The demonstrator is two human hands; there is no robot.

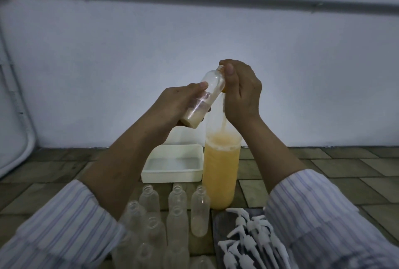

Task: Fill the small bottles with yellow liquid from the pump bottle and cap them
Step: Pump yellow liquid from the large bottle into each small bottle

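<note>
Filling small bottle [208, 94], gripped tilted in my left hand [177, 104]; right hand [239, 92] curled over pump bottle [221, 169] top. Keep mouth under spout, press slowly.

The things stood on a floor [336, 167] of brown and grey tiles laid in offset rows, running back to a pale wall. A shallow white tray [172, 165] sat near the wall, and just to its right stood a tall pump bottle [221, 173] of yellow liquid. In front, a cluster of empty small bottles [164, 221] stood upright. To their right lay what looked like a dark mat [220, 225], with a heap of white pump caps [252, 240] on it.
</note>
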